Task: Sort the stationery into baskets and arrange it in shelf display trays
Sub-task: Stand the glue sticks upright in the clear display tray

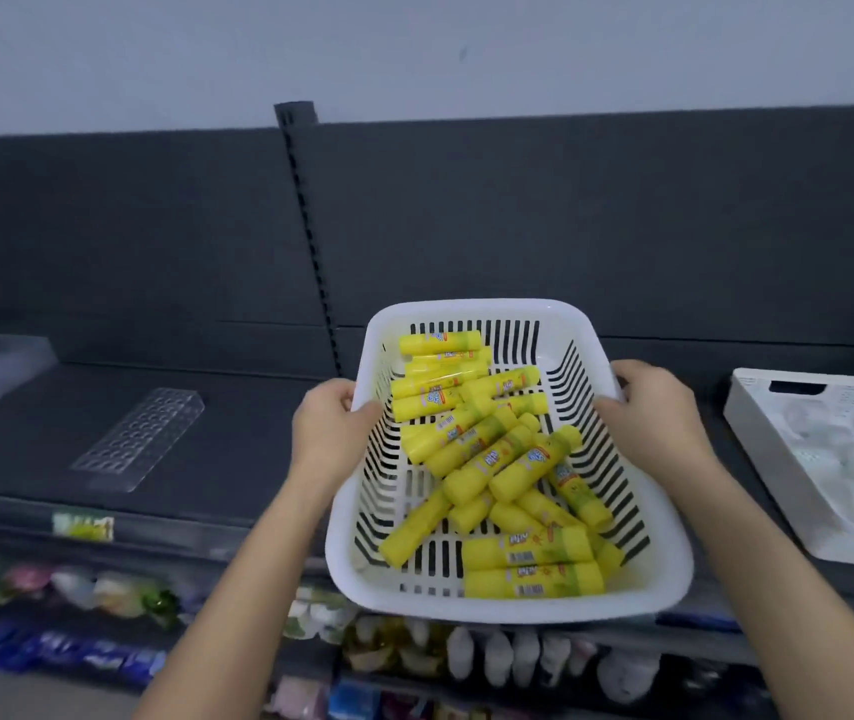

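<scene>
Dark shelf [258, 423] behind; left grip [331, 428], right grip [658, 423] clutch one basket [466, 306], twenty-odd glue sticks [497, 459].

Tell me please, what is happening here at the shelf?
A person holds a white basket by its two side rims, the left hand on one side and the right hand on the other. Many yellow glue sticks lie loose inside it. On the dark shelf behind, a clear tray with round holes lies to the left and looks unfilled. A second white container sits to the right.
</scene>
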Tool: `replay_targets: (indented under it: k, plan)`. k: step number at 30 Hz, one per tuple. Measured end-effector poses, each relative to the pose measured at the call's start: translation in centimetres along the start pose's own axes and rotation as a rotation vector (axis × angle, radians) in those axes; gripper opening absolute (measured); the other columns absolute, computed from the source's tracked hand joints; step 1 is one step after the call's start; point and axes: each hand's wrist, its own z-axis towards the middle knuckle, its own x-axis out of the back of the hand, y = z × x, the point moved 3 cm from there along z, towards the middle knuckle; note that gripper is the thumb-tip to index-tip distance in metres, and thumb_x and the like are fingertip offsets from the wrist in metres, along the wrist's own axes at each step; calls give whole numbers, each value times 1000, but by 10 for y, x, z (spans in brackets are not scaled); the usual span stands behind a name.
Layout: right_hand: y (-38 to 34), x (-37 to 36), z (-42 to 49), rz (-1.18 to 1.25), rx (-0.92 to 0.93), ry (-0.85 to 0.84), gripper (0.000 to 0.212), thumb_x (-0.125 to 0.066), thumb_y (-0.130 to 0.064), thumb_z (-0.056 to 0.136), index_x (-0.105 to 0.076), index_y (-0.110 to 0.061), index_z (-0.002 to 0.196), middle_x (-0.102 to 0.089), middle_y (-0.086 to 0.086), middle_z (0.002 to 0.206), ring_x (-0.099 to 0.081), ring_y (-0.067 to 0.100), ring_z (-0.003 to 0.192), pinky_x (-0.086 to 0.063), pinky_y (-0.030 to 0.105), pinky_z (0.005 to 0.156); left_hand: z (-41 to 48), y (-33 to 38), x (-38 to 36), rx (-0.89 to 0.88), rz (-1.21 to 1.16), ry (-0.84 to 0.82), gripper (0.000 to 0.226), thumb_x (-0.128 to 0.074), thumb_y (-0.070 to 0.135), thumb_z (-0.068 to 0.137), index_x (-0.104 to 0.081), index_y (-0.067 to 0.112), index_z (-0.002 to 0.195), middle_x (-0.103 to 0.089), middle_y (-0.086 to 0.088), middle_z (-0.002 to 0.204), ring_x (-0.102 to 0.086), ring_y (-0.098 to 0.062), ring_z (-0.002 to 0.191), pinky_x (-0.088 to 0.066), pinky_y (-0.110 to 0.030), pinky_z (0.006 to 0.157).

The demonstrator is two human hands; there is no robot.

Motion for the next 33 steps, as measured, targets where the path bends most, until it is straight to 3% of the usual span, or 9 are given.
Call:
replay_targets:
  k: [5, 10, 12, 16, 20, 23, 26, 29, 33]
  plan:
    - [-51, -40, -26, 64, 38, -86, 18, -48, -12, 88, -64, -16, 96, -62, -5, 73, -58, 8, 63, -38, 21, 45, -16, -41, 66, 52, 39, 98, 15, -61, 14, 83, -66, 0, 82, -68, -16, 83, -63, -33, 79, -49, -40, 65]
    - [-99, -84, -51, 140, 134, -110, 21, -46, -8, 85, -66, -16, 83, -56, -7, 57, -53, 5, 50, -33, 18, 41, -35, -87, 123, 137, 97, 197, 25, -59, 19, 86, -62, -5, 80, -57, -16, 70, -45, -20, 61, -32, -32, 54]
    - [-118, -103, -57, 161, 162, -134, 21, -47, -7, 83, -67, -12, 83, -56, -3, 58, -51, 10, 52, -34, 25, 45, -41, -103, 145, 167, 91, 240, 26, -59, 19, 85, -61, -6, 78, -55, -13, 68, -44, -19, 60, -32, -32, 55]
    - [-152, -140, -58, 203, 185, -192, 19, -48, -6, 80, -63, -13, 70, -47, -5, 48, -41, 15, 50, -27, 27, 46, -47, -132, 183, 224, 125, 312, 24, -61, 21, 85, -63, 1, 73, -57, -7, 63, -46, -17, 56, -33, -31, 52]
    - [-188, -176, -52, 295, 206, -267, 24, -50, -7, 83, -70, -19, 81, -49, -9, 51, -44, 7, 50, -30, 25, 47, -46, -160, 214, 290, 94, 394, 18, -62, 21, 86, -66, 8, 74, -61, -2, 65, -50, -15, 59, -36, -30, 55]
    - [-221, -201, -42, 336, 251, -321, 25, -50, -6, 84, -69, -23, 81, -51, -15, 43, -46, 3, 44, -30, 25, 46, -38, -176, 237, 322, 118, 447, 21, -62, 22, 86, -65, 3, 78, -62, -11, 69, -51, -19, 62, -36, -31, 57]
    - [-250, -226, -32, 377, 281, -367, 25, -51, -10, 85, -67, -29, 86, -51, -21, 44, -48, -6, 45, -30, 23, 45, -28, -190, 260, 343, 124, 493, 17, -61, 23, 87, -67, 9, 79, -68, -10, 75, -61, -25, 70, -40, -30, 57]
    - [-275, -248, -27, 425, 283, -387, 22, -53, -11, 85, -69, -24, 93, -49, -13, 47, -49, -7, 47, -30, 10, 40, -17, -202, 280, 356, 139, 524, 19, -61, 22, 88, -67, 8, 77, -67, -12, 75, -57, -23, 66, -39, -31, 56]
    - [-307, -277, -25, 449, 282, -457, 22, -52, -10, 85, -68, -22, 94, -54, -16, 45, -52, -5, 46, -32, 10, 39, -3, -222, 308, 392, 161, 553, 19, -59, 21, 87, -66, 5, 78, -64, -14, 74, -51, -17, 63, -36, -29, 54]
